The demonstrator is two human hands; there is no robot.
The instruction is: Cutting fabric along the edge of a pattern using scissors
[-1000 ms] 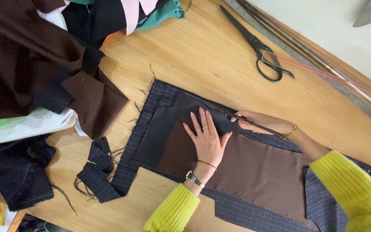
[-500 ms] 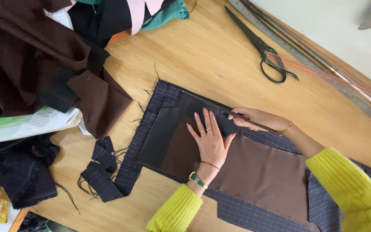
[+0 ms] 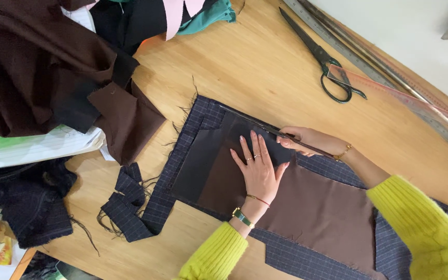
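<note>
The brown fabric piece [image 3: 307,207] is lying on dark checked cloth [image 3: 193,129] at the surface's [image 3: 265,67] centre. The left hand [image 3: 257,168] is pressing it flat, fingers spread and gripping nothing. At its two o'clock, the right hand [image 3: 307,140] is pinching what looks like a thin dark ruler [image 3: 255,122]. Scissors [image 3: 322,57] are resting well apart at one o'clock.

checked cloth [image 3: 307,256]: runs off the bottom edge; right hand [image 3: 307,140]: fingertips hidden under thin dark tool [image 3: 270,127]; fabric pile [image 3: 32,62]: cropped left
</note>
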